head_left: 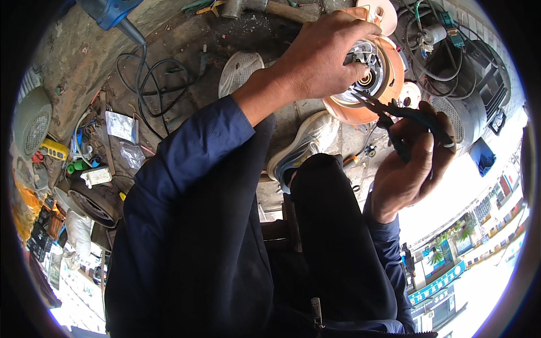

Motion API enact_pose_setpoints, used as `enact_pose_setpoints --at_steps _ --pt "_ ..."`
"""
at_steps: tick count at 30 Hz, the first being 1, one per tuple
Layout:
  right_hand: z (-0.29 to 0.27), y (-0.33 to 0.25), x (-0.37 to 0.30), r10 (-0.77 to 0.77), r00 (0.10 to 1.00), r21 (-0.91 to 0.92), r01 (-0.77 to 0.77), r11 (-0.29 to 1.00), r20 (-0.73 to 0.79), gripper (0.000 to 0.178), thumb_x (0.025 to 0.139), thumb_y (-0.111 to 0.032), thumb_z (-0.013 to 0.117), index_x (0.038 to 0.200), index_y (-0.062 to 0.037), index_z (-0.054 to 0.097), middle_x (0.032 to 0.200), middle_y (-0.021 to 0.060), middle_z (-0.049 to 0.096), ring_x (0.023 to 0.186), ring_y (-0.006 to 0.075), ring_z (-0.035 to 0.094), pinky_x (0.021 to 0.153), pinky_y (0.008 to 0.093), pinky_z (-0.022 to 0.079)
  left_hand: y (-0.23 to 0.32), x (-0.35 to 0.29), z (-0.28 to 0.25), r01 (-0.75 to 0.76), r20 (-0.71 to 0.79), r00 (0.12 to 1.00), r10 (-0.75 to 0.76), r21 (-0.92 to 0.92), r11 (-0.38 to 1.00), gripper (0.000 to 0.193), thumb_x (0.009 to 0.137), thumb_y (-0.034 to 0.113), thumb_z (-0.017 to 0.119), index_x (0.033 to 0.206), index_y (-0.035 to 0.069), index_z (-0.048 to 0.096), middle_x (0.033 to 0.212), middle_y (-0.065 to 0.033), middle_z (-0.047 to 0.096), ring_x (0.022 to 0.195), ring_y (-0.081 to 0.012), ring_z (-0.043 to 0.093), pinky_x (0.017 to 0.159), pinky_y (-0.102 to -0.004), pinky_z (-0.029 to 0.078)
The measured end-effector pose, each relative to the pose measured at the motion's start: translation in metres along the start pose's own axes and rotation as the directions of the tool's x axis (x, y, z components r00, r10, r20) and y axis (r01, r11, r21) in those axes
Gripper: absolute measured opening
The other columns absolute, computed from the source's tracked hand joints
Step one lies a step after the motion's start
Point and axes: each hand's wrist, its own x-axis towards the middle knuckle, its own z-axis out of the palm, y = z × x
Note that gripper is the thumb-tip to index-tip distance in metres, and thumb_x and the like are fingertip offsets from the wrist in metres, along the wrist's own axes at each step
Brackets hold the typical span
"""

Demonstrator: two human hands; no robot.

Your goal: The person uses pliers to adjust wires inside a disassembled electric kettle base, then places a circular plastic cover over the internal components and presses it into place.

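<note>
“One orange housing (395,73) is worrying me. Where is it sitting?”

“Toward the upper right, just beyond the shoe (313,141) nearest it, its open side facing the wearer. I'm not making out what is supporting it underneath.”

“And the grip?”

“The left hand (321,62) is clasping the housing, fingers over the far edge, thumb reaching inside beside the metal hub (368,80). The right hand (414,155) is wrapping around the dark pliers (408,112), whose tips are pointing in at the hub's near side. Whether those tips are biting on anything, I'm not able to tell.”

“So what are you fearing?”

“A slip, mainly. If the tips are seating poorly, a hard squeeze could be sending them skidding, scoring the metal or jabbing the thumb, which is lying close by.”

“And if the left hand is holding too lightly?”

“Then the housing could be twisting under the pliers; as far as I'm judging, that hand is doing most of the steadying.”

“Anything lower down?”

“Clutter is covering the ground (197,31): an orange-handled screwdriver (350,162) is lying near the shoe, a looped black cable (151,84) farther left. Any small part springing loose could be vanishing among it.”
</note>
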Motion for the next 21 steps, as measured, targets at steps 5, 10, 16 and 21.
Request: enact_pose_setpoints --at_steps 5,10,16,21 --pt "-0.007 -0.003 0.018 -0.087 0.95 0.002 0.09 0.996 0.298 0.042 0.11 -0.018 0.066 0.141 0.0046 0.049 0.129 0.0255 0.07 0.083 0.0179 0.07 0.081 0.0313 0.058 0.001 0.0 -0.001 0.03 0.017 0.999 -0.03 -0.008 1.0 0.054 0.084 0.013 0.077 0.137 0.006 0.068 0.14 -0.0221 0.067 0.129 -0.0396 0.067 0.115 -0.05 0.053" --pt "-0.006 0.007 0.027 -0.159 0.884 0.085 0.135 0.987 0.44 0.033 0.107 -0.003 0.062 0.137 0.005 0.05 0.135 0.0304 0.065 0.086 0.0184 0.068 0.082 0.0321 0.058 0.001 -0.001 -0.001 0.011 0.022 1.0 -0.012 0.018 1.0 0.056 0.085 0.014 0.076 0.139 0.005 0.068 0.14 -0.0227 0.067 0.131 -0.0399 0.066 0.115 -0.0507 0.053" --pt "-0.009 0.007 0.035 -0.185 0.828 0.114 0.147 0.983 0.53 0.033 0.104 0.003 0.061 0.136 0.0046 0.052 0.133 0.0307 0.066 0.088 0.0192 0.067 0.081 0.0321 0.059 0.0 -0.002 0.0 0.015 0.025 1.0 -0.015 0.029 0.999 0.056 0.086 0.015 0.077 0.14 0.005 0.068 0.141 -0.0232 0.066 0.133 -0.04 0.065 0.117 -0.0509 0.052" --pt "-0.006 0.009 0.035 -0.189 0.825 0.117 0.15 0.982 0.533 0.034 0.104 0.002 0.062 0.136 0.0045 0.053 0.133 0.0311 0.066 0.09 0.0203 0.068 0.079 0.0319 0.06 0.0 -0.002 0.0 -0.003 0.015 1.0 0.002 0.039 0.999 0.056 0.086 0.015 0.078 0.14 0.005 0.068 0.141 -0.023 0.066 0.133 -0.0398 0.066 0.117 -0.0505 0.052"
